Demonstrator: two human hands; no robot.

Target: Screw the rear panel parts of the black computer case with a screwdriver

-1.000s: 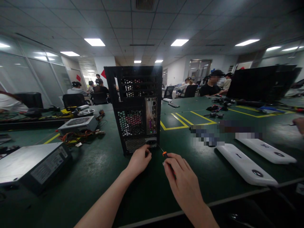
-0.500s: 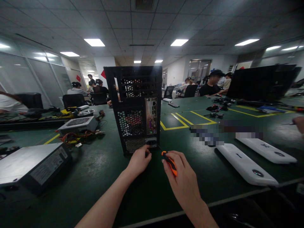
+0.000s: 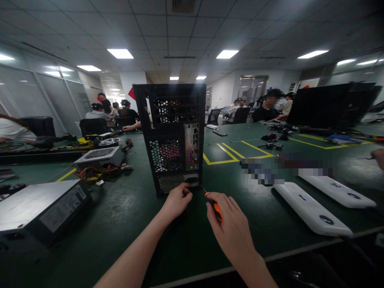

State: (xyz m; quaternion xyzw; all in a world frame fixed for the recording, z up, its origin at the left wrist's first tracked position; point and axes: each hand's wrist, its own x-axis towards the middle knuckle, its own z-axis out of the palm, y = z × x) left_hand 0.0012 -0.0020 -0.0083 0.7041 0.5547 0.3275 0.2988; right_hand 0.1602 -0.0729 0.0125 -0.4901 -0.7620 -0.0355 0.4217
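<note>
A black computer case [image 3: 177, 134] stands upright with its vented back and metal port panel facing me. My left hand [image 3: 177, 200] is closed, its fingers curled against the lower back beside the power socket [image 3: 191, 179]; whatever they hold, if anything, is hidden. In my right hand [image 3: 229, 220] is an orange and black screwdriver [image 3: 218, 212], gripped by the handle. Its thin shaft points up and left to the case's lower right corner. I cannot tell whether the tip sits in a screw.
Two power supply units, one large [image 3: 45, 212] and one with loose cables [image 3: 100, 157], lie left. White elongated devices [image 3: 312, 208] are at right. Behind them are cable bundles [image 3: 273, 138] and a black monitor [image 3: 324, 106]. A hand [image 3: 378, 158] reaches in from the right edge.
My right hand has turned slightly around the screwdriver, covering more of its handle. My left hand stays at the case. In the background, a person's arm has reached out left of the case.
</note>
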